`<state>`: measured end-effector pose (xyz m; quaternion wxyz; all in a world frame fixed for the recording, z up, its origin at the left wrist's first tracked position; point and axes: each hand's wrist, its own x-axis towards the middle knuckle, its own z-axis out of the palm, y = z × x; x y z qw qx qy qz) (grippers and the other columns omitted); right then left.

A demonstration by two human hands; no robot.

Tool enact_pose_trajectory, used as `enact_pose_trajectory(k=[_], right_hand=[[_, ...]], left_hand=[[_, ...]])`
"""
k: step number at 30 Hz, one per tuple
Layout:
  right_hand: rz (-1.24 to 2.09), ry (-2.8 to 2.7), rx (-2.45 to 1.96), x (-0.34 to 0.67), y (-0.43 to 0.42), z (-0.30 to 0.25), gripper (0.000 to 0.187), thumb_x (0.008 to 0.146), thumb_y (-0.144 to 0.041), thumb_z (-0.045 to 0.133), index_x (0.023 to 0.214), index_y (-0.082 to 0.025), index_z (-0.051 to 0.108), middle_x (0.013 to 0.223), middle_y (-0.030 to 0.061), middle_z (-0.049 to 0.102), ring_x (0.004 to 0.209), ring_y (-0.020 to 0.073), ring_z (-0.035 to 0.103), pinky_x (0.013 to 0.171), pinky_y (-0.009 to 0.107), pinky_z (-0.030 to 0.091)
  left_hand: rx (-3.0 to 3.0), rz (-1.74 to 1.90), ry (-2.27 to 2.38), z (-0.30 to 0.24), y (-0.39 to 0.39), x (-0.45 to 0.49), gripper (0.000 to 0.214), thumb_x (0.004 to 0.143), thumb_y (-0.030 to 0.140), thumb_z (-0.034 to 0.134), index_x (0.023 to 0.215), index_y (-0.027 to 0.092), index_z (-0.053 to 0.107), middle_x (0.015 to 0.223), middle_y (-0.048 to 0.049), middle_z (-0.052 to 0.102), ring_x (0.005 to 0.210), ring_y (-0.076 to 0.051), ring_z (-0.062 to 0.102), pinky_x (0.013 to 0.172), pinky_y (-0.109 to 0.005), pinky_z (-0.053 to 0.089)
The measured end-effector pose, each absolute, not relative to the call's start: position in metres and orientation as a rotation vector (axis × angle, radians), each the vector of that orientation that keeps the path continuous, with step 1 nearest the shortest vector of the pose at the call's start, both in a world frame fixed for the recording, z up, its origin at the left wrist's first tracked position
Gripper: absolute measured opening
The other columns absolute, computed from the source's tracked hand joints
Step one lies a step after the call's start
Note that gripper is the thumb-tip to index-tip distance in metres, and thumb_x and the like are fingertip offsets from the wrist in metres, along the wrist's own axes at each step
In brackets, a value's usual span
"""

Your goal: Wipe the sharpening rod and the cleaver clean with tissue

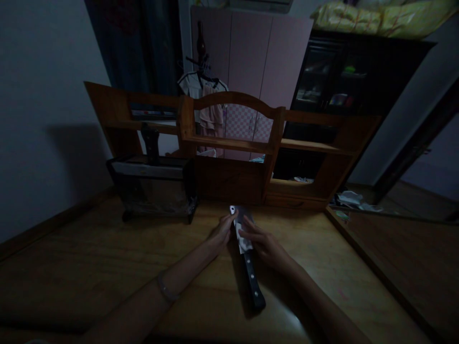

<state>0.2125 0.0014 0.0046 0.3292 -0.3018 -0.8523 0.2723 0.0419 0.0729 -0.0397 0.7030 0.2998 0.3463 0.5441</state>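
Observation:
Over the wooden table, a kitchen cleaver [246,244] with a shiny blade and a black riveted handle points its handle towards me. My left hand [223,231] grips the far end of the blade, thumb on top near the hole in its corner. From the right, my right hand [264,242] holds the blade, its fingers lying across the face. A whitish patch shows by the right fingertips; whether it is glare or something thin I cannot tell. To the left stands a dark-framed knife block [154,184] with a black knife handle [151,145] sticking up from it.
A wooden shelf unit [229,142] with open compartments runs along the back of the table [172,267]. A raised wooden edge [373,267] borders its right side. Beyond are hanging clothes [204,95], a pink wardrobe [251,52] and a dark cabinet [358,71]. The room is dim.

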Motion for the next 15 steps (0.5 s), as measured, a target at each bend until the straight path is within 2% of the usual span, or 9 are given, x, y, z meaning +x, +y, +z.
enact_pose_trajectory(k=[2, 7, 15], right_hand=[[0.713, -2.243, -0.781, 0.211, -0.001, 0.007, 0.047, 0.086, -0.008, 0.043, 0.127, -0.029, 0.054, 0.149, 0.0011, 0.027, 0.133, 0.0249, 0.034, 0.108, 0.043, 0.031], [0.835, -2.223, -0.772, 0.210, -0.005, 0.014, 0.032, 0.090, -0.020, 0.048, 0.118, -0.027, 0.062, 0.134, 0.0044, 0.051, 0.121, 0.0257, 0.051, 0.101, 0.043, 0.041], [0.965, -2.158, -0.779, 0.210, -0.005, 0.018, 0.021, 0.085, -0.022, 0.058, 0.101, -0.025, 0.071, 0.120, 0.0057, 0.063, 0.113, 0.0238, 0.058, 0.099, 0.042, 0.043]], left_hand=[[0.650, 1.196, 0.797, -0.039, 0.072, 0.042, 0.037, 0.074, 0.042, 0.068, 0.092, 0.010, 0.066, 0.080, -0.0110, 0.070, 0.067, -0.020, 0.066, 0.063, -0.028, 0.050], [0.638, 1.183, 0.839, -0.035, 0.070, 0.042, 0.037, 0.073, 0.042, 0.069, 0.089, 0.009, 0.065, 0.073, -0.0097, 0.069, 0.059, -0.019, 0.064, 0.057, -0.027, 0.048], [0.662, 1.215, 0.756, -0.038, 0.070, 0.041, 0.026, 0.072, 0.029, 0.071, 0.089, 0.011, 0.063, 0.077, -0.0077, 0.068, 0.062, -0.016, 0.064, 0.062, -0.026, 0.049]])
